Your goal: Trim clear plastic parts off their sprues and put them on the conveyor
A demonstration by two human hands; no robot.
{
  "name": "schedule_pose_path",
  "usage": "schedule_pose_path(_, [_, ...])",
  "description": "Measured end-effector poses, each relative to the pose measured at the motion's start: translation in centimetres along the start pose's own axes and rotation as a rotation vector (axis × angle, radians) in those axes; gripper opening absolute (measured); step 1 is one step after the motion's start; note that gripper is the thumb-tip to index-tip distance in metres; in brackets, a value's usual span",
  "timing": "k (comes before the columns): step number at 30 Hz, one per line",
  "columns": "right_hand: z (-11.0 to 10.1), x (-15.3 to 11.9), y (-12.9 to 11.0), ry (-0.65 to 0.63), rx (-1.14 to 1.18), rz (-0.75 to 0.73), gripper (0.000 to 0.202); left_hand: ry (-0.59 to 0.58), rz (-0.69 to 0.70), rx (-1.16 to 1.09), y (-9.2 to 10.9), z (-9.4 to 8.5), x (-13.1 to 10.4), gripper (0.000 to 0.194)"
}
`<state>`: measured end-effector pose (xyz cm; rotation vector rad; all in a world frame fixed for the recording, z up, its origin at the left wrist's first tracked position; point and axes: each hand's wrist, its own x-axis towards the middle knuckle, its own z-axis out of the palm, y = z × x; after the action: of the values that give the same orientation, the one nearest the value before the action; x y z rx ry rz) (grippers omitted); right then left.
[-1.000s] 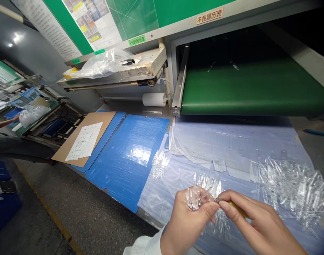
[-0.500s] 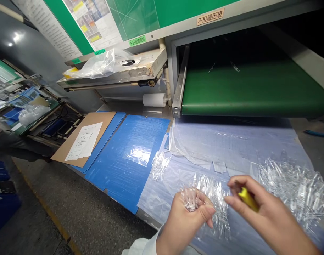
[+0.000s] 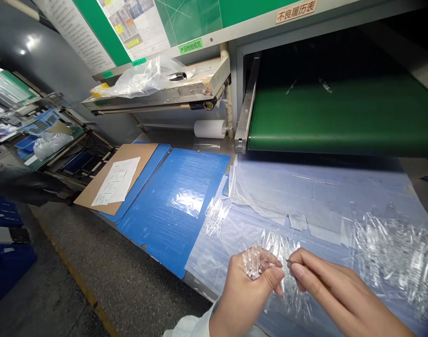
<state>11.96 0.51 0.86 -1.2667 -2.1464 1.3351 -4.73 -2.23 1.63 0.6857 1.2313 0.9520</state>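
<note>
Fingers of the left hand [image 3: 247, 295] are closed around a bunch of clear pieces [image 3: 252, 263]; those of the right hand [image 3: 340, 285] pinch a tool [image 3: 289, 262], only its dark tip showing, just beside the left fingertips. Around them, left to right: a blue board [image 3: 154, 210], a small pile [image 3: 216, 216] at its edge, a middle pile [image 3: 279, 241] behind and between the hands, and a large pile [image 3: 396, 248] beyond the right, all three on the sheet [image 3: 284, 185]. The step looks like close tool work on one piece; the next move calls for a steady left grip and a careful tip.
</note>
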Motion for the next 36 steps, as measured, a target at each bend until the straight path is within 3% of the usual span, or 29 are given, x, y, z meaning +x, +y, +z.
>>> schedule_pose_path(6, [0.4, -0.4, -0.4, -0.021, -0.031, -0.058, 0.029, -0.028, 0.001, -0.034, 0.2, 0.0, -0.2, 0.022])
schedule_pose_path(16, [0.4, -0.4, -0.5, 0.051, -0.055, -0.106, 0.028, -0.034, 0.01, -0.028, -0.2, 0.0, -0.5, 0.034])
schedule_pose_path(29, [0.3, -0.2, -0.5, 0.064, -0.071, -0.083, 0.031, -0.029, 0.031, 0.012, 0.2, 0.2, -0.5, 0.024])
schedule_pose_path(36, [0.8, -0.3, -0.6, 0.216, -0.078, -0.155, 0.025, -0.036, 0.061, 0.043, 0.7, 0.1, -0.6, 0.027])
